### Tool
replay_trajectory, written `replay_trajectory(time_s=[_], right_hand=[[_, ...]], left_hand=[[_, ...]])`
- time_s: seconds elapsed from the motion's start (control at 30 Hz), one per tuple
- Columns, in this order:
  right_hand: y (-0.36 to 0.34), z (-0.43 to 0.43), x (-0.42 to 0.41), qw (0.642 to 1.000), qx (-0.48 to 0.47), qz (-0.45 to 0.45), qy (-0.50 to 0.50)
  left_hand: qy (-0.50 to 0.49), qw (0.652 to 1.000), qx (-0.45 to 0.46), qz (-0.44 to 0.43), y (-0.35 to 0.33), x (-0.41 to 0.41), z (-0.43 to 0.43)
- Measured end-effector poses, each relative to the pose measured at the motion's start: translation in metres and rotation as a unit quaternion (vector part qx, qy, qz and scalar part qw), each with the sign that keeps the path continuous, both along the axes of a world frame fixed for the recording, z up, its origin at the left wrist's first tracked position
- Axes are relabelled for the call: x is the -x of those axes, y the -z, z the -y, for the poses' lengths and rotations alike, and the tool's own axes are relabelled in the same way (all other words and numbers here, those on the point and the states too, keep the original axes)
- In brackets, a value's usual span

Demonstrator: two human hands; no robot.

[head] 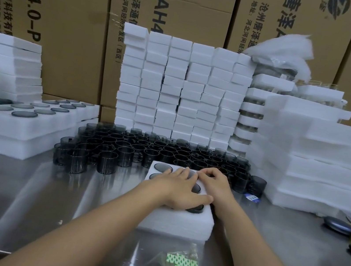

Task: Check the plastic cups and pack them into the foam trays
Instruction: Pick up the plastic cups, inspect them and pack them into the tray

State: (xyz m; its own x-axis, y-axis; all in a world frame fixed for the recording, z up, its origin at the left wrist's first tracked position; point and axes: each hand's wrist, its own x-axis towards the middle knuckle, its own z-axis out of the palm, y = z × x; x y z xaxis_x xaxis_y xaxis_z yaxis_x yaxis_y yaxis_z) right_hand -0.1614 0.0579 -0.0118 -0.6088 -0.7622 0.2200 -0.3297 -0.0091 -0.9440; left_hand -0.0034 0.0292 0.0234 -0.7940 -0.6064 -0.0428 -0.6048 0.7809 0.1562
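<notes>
Dozens of plastic cups (166,152), smoky dark, see-through and small-handled, stand massed mid-tabletop (42,203), just behind the foam tray (178,222) near the front edge; several already fill its round wells. They look light, stiff and slick, probably easy to scuff, so best taken around the wall or by the handle. The left hand (180,189) lies flat and spread on the tray. The right hand (217,184) curls its fingertips at the far side; whether it pinches anything I cannot tell.

Left hand (180,189), right hand (215,181) — two; one white rectangular foam tray (178,223) under them; six columns of white foam blocks (173,86); smoky translucent plastic cups (166,152) — dozens.
</notes>
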Motion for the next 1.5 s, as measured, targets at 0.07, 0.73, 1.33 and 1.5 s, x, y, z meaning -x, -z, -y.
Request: replay_trajectory(time_s=[0.07,0.73,1.33,1.5], right_hand=[[0.000,0.000,0.000,1.000,0.005,0.008,-0.005],[-0.005,-0.009,0.003,0.999,-0.031,0.038,-0.019],[-0.029,-0.015,-0.031,0.939,0.168,0.284,-0.097],[-0.025,-0.014,-0.025,0.928,0.176,0.320,-0.081]], left_hand=[[-0.001,1.000,-0.003,-0.003,0.000,-0.003,-0.004],[-0.206,0.771,-0.260,-0.544,0.035,-0.087,-0.077],[-0.183,0.413,-0.502,-0.738,0.033,-0.060,-0.081],[-0.179,0.400,-0.496,-0.750,0.024,-0.047,-0.074]])
